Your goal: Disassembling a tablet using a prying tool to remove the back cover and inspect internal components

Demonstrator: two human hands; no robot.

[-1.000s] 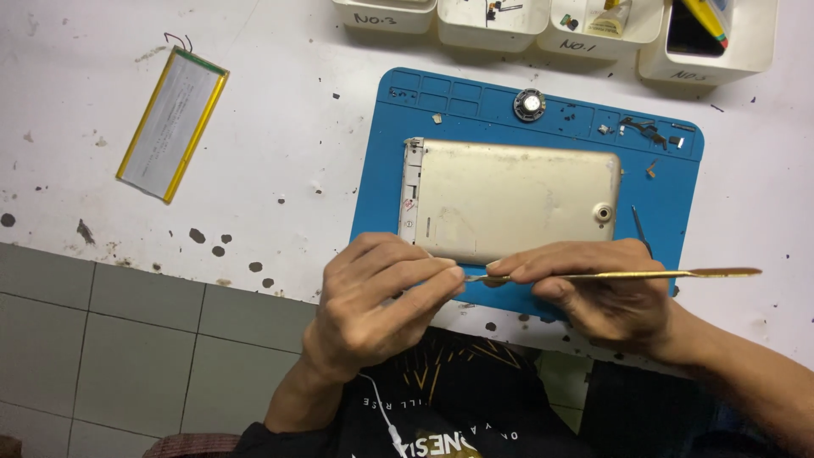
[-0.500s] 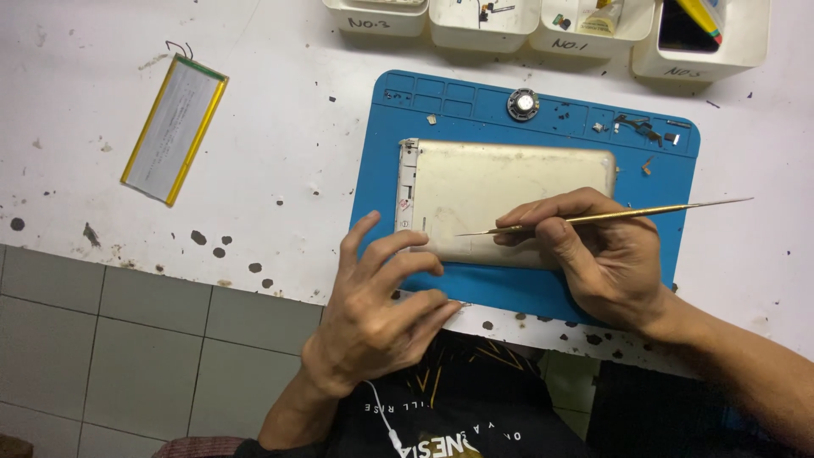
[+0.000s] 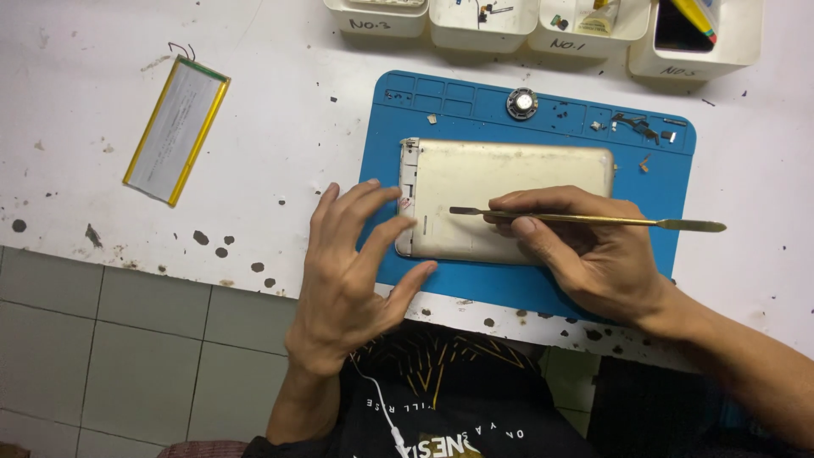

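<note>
A gold tablet (image 3: 509, 191) lies back-up near the middle of a blue work mat (image 3: 386, 127), its long side running from nine o'clock to three o'clock, on a white, paint-flecked bench (image 3: 280, 68).

The right hand (image 3: 585, 254) comes in from five o'clock and pinches a slim metal spudger (image 3: 593, 219) between thumb and forefinger, fingers closed on the shaft. The tool lies nearly level across the tablet's back; its flat dark tip sits over the middle of the shell and its other end juts past the mat's edge toward three o'clock. Whether the tip actually touches the shell I cannot tell from this angle.

The left hand (image 3: 352, 263) is spread wide and holds nothing, fingers fanned and pointing toward one o'clock, their tips at the tablet's nine o'clock edge (where the frame looks slightly parted from the cover).

At twelve o'clock on the mat sits a small round speaker (image 3: 521, 103), with tiny loose parts (image 3: 636, 127) scattered toward two o'clock. Beyond the mat, a row of white bins (image 3: 483, 25) lines the top. Well apart at ten o'clock lies a flat silver battery (image 3: 176, 130) with yellow edging.
</note>
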